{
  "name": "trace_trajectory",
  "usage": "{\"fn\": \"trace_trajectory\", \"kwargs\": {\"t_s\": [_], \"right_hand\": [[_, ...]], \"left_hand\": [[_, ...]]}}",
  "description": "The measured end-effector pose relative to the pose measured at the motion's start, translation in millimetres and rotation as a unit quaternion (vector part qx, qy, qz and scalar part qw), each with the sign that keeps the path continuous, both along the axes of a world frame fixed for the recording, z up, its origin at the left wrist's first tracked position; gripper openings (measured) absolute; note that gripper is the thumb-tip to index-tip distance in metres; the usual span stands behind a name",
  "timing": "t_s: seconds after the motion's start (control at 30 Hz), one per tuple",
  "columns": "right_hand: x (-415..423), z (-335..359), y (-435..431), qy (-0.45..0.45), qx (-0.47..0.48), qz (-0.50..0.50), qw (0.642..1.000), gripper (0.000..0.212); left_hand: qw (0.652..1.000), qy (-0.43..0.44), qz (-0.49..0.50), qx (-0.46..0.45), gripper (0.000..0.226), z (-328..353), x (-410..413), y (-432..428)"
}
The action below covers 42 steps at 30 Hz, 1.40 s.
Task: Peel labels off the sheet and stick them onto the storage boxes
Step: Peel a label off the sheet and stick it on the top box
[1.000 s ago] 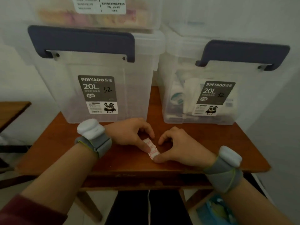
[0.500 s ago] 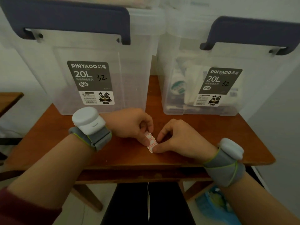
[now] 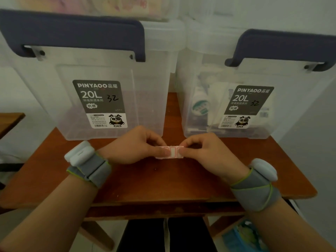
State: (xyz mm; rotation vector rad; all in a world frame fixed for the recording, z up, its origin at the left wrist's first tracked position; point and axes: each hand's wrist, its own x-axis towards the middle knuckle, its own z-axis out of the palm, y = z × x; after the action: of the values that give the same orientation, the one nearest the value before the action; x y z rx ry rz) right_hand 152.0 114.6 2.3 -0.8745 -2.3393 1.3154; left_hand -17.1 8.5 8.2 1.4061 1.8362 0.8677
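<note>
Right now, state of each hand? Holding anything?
Left hand: closed, pinching the left end of the label sheet.
Right hand: closed, pinching the right end of the same label sheet.

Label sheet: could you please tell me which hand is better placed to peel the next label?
Probably the right hand: its fingertips pinch the right end of the sheet, while the left hand lays its thumb flat on the other end, steadying it.

Likely a plain room in a home, used for storage: a small wooden table [image 3: 163, 182] against a white wall [image 3: 272, 11], clear plastic storage boxes [image 3: 151, 91] stacked at its far side, another wooden table [image 3: 9, 120] far left
</note>
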Motion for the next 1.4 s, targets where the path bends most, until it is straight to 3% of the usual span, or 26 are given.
{"fn": "trace_trajectory", "kwargs": {"t_s": [0.13,0.37,0.53,0.8,0.87,1.07,1.4], "right_hand": [[-3,0,10,0.090,-0.078,-0.017,0.993,0.008],[-6,-5,20,0.144,-0.048,-0.051,0.987,0.011],[-12,-7,24,0.168,-0.020,-0.040,0.985,0.018],[-15,-2,26,0.202,-0.021,-0.032,0.979,0.007],[-14,-1,26,0.205,0.020,-0.036,0.978,0.007],[-9,2,20,0.121,0.315,0.006,0.942,0.005],[-12,-3,16,0.063,0.380,0.020,0.923,0.008]], "left_hand": [[0.997,-0.074,0.018,0.022,0.014,1,7,8],[0.984,-0.160,0.063,0.056,0.011,-7,16,29],[0.979,-0.174,0.087,0.067,0.011,-10,15,29],[0.970,-0.195,0.115,0.089,0.008,-8,19,27],[0.970,-0.190,0.120,0.097,0.008,-9,19,27],[0.969,-0.170,0.125,0.127,0.007,-9,20,26],[0.975,-0.105,0.117,0.159,0.008,-16,20,27]]}}
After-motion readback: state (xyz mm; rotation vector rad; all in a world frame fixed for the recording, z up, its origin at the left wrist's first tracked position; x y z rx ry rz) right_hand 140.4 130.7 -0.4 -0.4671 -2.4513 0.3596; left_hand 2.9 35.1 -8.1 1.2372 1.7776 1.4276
